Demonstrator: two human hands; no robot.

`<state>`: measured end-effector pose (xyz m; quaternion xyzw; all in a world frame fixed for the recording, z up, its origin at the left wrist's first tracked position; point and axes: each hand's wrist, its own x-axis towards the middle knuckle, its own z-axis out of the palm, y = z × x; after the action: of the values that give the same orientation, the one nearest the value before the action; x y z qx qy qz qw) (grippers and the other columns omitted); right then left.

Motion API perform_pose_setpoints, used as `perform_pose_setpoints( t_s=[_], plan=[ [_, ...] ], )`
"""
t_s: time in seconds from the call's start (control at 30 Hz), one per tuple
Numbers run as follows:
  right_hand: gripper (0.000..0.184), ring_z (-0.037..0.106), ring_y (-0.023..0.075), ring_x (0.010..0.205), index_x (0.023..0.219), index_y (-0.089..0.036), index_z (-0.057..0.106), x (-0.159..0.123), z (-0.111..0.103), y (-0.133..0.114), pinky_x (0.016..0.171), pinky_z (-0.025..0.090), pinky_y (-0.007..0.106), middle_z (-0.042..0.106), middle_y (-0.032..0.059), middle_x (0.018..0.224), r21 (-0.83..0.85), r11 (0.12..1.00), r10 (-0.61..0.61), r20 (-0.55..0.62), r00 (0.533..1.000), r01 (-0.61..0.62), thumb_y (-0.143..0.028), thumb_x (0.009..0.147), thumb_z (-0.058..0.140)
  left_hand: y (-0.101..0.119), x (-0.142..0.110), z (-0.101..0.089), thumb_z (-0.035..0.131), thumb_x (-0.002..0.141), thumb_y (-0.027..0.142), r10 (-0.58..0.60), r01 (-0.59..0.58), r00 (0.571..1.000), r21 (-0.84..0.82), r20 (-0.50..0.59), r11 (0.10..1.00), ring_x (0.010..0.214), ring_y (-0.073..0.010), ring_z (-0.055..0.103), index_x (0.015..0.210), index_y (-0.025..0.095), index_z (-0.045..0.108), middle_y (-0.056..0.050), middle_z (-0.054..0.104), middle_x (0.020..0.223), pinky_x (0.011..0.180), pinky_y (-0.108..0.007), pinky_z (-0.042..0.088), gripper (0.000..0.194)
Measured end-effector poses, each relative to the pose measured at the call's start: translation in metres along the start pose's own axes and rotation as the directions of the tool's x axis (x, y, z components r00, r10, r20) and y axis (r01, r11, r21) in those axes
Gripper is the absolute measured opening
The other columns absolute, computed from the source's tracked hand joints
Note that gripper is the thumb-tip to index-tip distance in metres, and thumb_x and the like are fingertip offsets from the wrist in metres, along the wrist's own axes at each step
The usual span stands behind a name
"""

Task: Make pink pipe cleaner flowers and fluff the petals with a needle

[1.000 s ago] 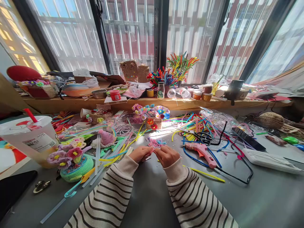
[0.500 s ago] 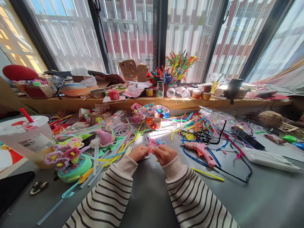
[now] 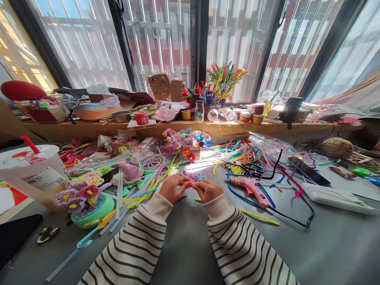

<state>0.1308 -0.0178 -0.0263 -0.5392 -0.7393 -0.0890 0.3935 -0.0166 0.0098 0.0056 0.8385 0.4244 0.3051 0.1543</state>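
My left hand (image 3: 173, 188) and my right hand (image 3: 209, 190) meet at the fingertips, low over the grey table. Both are closed in a pinch; whatever sits between the fingers is too small and covered to make out. Just beyond the fingertips lies a pile of pink and blue fuzzy clippings (image 3: 194, 174), partly hidden by my hands. A short yellow pipe cleaner (image 3: 259, 217) lies to the right of my right wrist. Farther right rests a pink hot glue gun (image 3: 251, 190), with black-handled scissors (image 3: 252, 170) behind it.
At the left stand a drink cup (image 3: 38, 174) and a green pot (image 3: 92, 211) with pipe-cleaner flowers. A small flower basket (image 3: 191, 152) stands behind my hands. Loose pipe cleaners (image 3: 234, 154) are heaped at the right, near a white pouch (image 3: 335, 198). Jars line the wooden sill (image 3: 166, 128).
My left hand has turned and lifted its fingers, arching over toward the right hand. The right hand stays nearly in place, still pinched. The view has shifted slightly.
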Motion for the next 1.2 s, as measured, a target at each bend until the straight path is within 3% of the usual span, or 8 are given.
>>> perform_pose_setpoints(
  t_s=[0.07, 0.17, 0.37, 0.5, 0.73, 1.2],
  plan=[
    [0.019, 0.051, 0.0102, 0.051, 0.068, -0.022, 0.063, 0.0001, -0.0001, 0.0, 0.045, 0.032, 0.02, 0.057, -0.0012, 0.056, 0.023, 0.999, 0.035, 0.006, 0.999, -0.035, -0.031, 0.075, 0.047, 0.0009, -0.0013, -0.0004, 0.042, 0.072, 0.034, 0.096, -0.091, 0.995, 0.119, -0.037, 0.989, 0.078, -0.0158, 0.053, 0.078, 0.02, 0.059, -0.003, 0.061, 0.079, 0.083, -0.035, 0.031, 0.023],
    [0.02, 0.05, 0.0099, 0.049, 0.068, -0.021, 0.062, 0.0003, -0.0003, -0.0004, 0.046, 0.032, 0.019, 0.056, -0.0009, 0.056, 0.052, 0.997, 0.05, 0.02, 0.999, -0.051, -0.031, 0.075, 0.046, -0.0002, -0.0027, 0.0003, 0.043, 0.073, 0.031, 0.172, -0.169, 0.985, 0.16, -0.005, 0.973, 0.081, -0.0154, 0.053, 0.081, 0.021, 0.057, -0.002, 0.063, 0.082, 0.089, -0.039, 0.023, 0.019],
    [0.019, 0.05, 0.0091, 0.051, 0.067, -0.02, 0.06, 0.0007, 0.0002, -0.0008, 0.047, 0.032, 0.019, 0.056, -0.0019, 0.057, 0.049, 0.997, 0.065, 0.01, 0.998, -0.065, -0.03, 0.076, 0.046, -0.006, -0.0009, 0.0042, 0.038, 0.076, 0.026, 0.246, -0.252, 0.968, 0.148, 0.056, 0.956, 0.079, -0.0144, 0.053, 0.088, 0.017, 0.053, -0.004, 0.061, 0.084, 0.079, -0.031, 0.035, 0.021],
    [0.018, 0.052, 0.0105, 0.056, 0.069, -0.022, 0.061, -0.0001, 0.0018, 0.0003, 0.049, 0.033, 0.019, 0.057, -0.0014, 0.06, -0.005, 1.0, -0.001, -0.002, 1.0, 0.001, -0.029, 0.076, 0.046, -0.0063, 0.0002, 0.0054, 0.034, 0.078, 0.026, 0.241, -0.252, 0.968, 0.239, 0.076, 0.938, 0.07, -0.015, 0.052, 0.084, 0.015, 0.054, -0.005, 0.059, 0.074, 0.066, -0.027, 0.038, 0.024],
    [0.017, 0.051, 0.0109, 0.056, 0.069, -0.022, 0.061, -0.0003, 0.0016, 0.0011, 0.051, 0.033, 0.02, 0.055, -0.0004, 0.058, -0.048, 0.997, -0.059, -0.012, 0.998, 0.059, -0.028, 0.076, 0.046, -0.0051, -0.0031, 0.0062, 0.033, 0.078, 0.024, 0.225, -0.238, 0.971, 0.378, 0.079, 0.895, 0.069, -0.0156, 0.052, 0.075, 0.018, 0.056, -0.004, 0.059, 0.072, 0.067, -0.029, 0.035, 0.024],
    [0.018, 0.044, 0.0085, 0.046, 0.063, -0.02, 0.061, 0.0016, -0.0002, 0.0009, 0.044, 0.031, 0.018, 0.05, -0.0022, 0.052, 0.083, 0.996, 0.009, 0.056, 0.998, -0.014, -0.029, 0.073, 0.048, -0.0012, -0.0044, 0.0045, 0.033, 0.077, 0.02, 0.251, -0.263, 0.964, 0.431, 0.085, 0.864, 0.065, -0.0134, 0.051, 0.065, 0.017, 0.054, -0.002, 0.058, 0.066, 0.071, -0.03, 0.032, 0.025]
  ],
)
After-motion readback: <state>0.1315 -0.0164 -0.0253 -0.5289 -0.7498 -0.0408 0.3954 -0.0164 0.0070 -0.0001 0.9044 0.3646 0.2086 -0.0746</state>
